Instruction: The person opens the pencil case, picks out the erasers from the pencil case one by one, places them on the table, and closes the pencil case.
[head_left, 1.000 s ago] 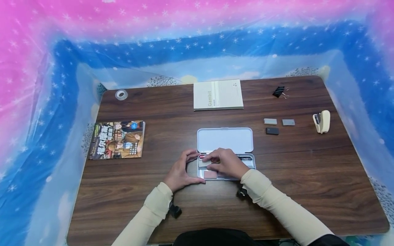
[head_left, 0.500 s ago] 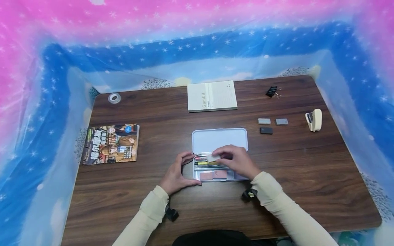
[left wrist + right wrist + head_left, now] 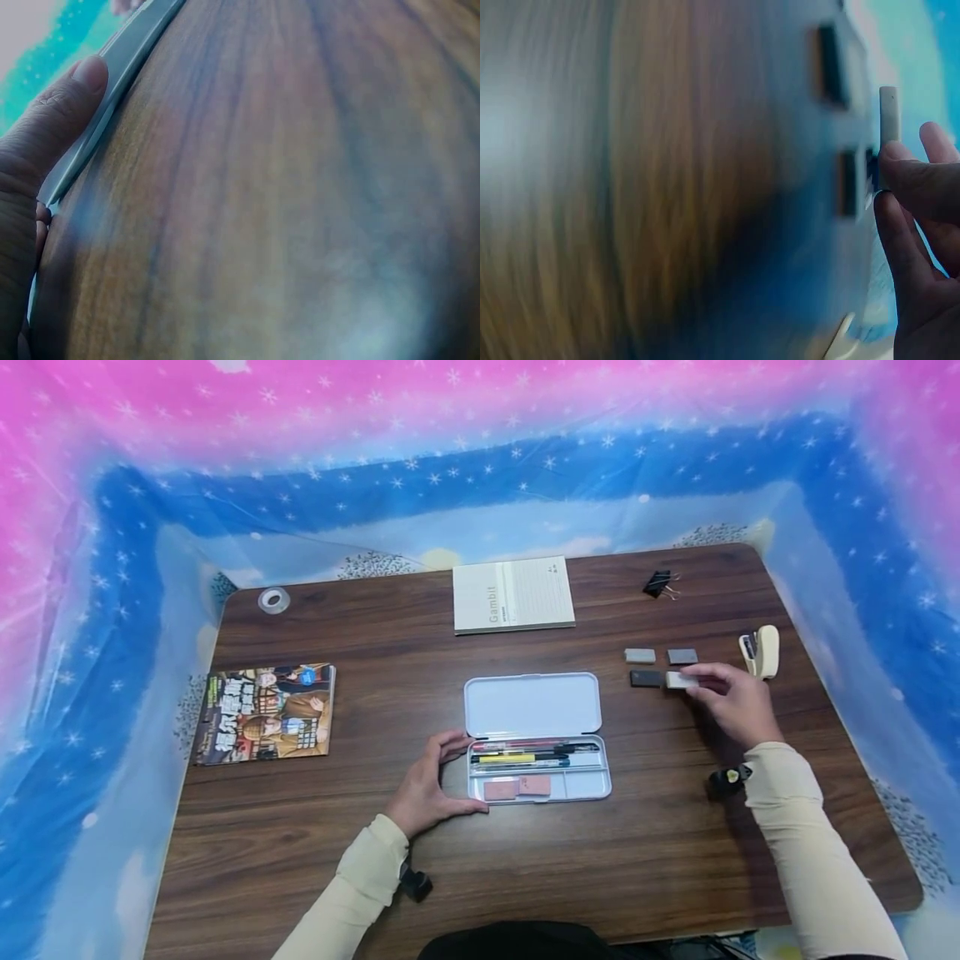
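An open white pencil case [image 3: 532, 706] lies mid-table with its lid folded back. Pens [image 3: 517, 758] fill its rear tray, and two pink erasers [image 3: 500, 790] sit in the front compartment. My left hand [image 3: 424, 789] holds the case's left end, thumb on the front corner and fingers at the back one; the thumb [image 3: 90, 75] shows along the case edge in the left wrist view. To the right, my right hand [image 3: 738, 700] pinches a white eraser [image 3: 678, 680] between thumb and fingers, right beside a black eraser-like block [image 3: 646, 678]. Two grey blocks [image 3: 640, 655] lie just behind.
A cream stapler [image 3: 766, 650] stands close behind the right hand. Farther back are a black binder clip [image 3: 657, 583] and a pale notebook [image 3: 514, 596]. On the left lie a comic-style book [image 3: 273, 714] and a tape roll [image 3: 264, 602]. Patterned cloth [image 3: 375, 510] surrounds the table.
My right hand has lifted the white eraser out of the pencil case and carried it right to the small blocks. The left hand has stayed on the case.
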Available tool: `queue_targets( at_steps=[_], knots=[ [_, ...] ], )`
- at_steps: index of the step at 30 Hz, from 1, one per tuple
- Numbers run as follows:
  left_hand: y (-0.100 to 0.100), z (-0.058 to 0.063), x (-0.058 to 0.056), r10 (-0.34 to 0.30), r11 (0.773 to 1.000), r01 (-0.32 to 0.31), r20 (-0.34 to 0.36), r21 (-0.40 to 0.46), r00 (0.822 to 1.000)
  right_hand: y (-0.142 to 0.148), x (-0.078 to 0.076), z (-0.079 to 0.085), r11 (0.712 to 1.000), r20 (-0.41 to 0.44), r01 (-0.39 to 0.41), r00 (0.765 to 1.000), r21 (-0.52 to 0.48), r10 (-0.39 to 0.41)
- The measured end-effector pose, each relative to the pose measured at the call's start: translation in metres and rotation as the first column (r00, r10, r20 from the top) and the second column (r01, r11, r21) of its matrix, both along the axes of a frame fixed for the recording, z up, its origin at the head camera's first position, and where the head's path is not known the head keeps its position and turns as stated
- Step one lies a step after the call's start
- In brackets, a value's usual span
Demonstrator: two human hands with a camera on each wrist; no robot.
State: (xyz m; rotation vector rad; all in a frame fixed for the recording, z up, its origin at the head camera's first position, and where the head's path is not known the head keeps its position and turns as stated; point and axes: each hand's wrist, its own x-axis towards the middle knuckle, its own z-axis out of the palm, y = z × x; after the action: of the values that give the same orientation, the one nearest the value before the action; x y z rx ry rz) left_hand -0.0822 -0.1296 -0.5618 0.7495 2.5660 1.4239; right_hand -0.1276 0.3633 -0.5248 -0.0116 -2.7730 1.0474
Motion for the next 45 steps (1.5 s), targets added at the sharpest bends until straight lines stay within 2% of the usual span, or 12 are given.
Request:
queue_targets(
  at_steps=[4, 12, 26, 29, 32, 35, 38, 41, 43, 45],
  knots=[
    [0.000, 0.000, 0.000, 0.001, 1.000, -0.001, 0.002, -0.002, 1.000, 0.020, -0.006, -0.009, 0.999, 0.060, 0.027, 0.998, 0.041, -0.030],
    [-0.001, 0.000, 0.001, 0.006, 1.000, -0.006, 0.009, -0.005, 1.000, 0.029, -0.013, -0.021, 0.999, 0.109, 0.026, 0.994, 0.029, -0.029],
    [-0.001, 0.000, 0.001, 0.012, 1.000, -0.012, 0.018, -0.005, 1.000, 0.031, -0.016, -0.018, 0.999, 0.189, 0.033, 0.982, -0.019, -0.029],
    [-0.001, 0.001, 0.000, 0.007, 1.000, -0.007, 0.017, -0.009, 1.000, 0.030, -0.012, -0.013, 0.999, 0.176, 0.048, 0.984, -0.026, -0.043],
    [0.000, 0.001, -0.001, -0.002, 1.000, 0.002, 0.016, -0.013, 1.000, 0.017, -0.006, 0.000, 0.997, 0.109, 0.057, 0.993, -0.051, -0.052],
    [-0.001, 0.001, -0.002, -0.005, 1.000, 0.005, 0.015, -0.014, 1.000, -0.015, 0.001, 0.012, 0.994, 0.006, 0.000, 1.000, -0.108, 0.001],
    [-0.002, 0.000, -0.002, -0.004, 1.000, 0.004, 0.010, -0.018, 1.000, -0.060, 0.015, 0.015, 0.981, -0.065, -0.136, 0.990, -0.140, 0.128],
    [-0.002, 0.000, -0.001, -0.005, 1.000, 0.005, 0.001, -0.021, 1.000, -0.106, 0.035, 0.015, 0.947, -0.060, -0.289, 0.957, -0.138, 0.283],
    [-0.002, 0.000, -0.002, -0.007, 1.000, 0.007, -0.004, -0.017, 1.000, -0.132, 0.049, 0.012, 0.911, -0.047, -0.390, 0.921, -0.134, 0.387],
    [-0.002, -0.001, -0.002, -0.005, 1.000, 0.005, -0.005, -0.012, 1.000, -0.153, 0.059, 0.008, 0.880, -0.034, -0.459, 0.888, -0.117, 0.459]
  ],
)
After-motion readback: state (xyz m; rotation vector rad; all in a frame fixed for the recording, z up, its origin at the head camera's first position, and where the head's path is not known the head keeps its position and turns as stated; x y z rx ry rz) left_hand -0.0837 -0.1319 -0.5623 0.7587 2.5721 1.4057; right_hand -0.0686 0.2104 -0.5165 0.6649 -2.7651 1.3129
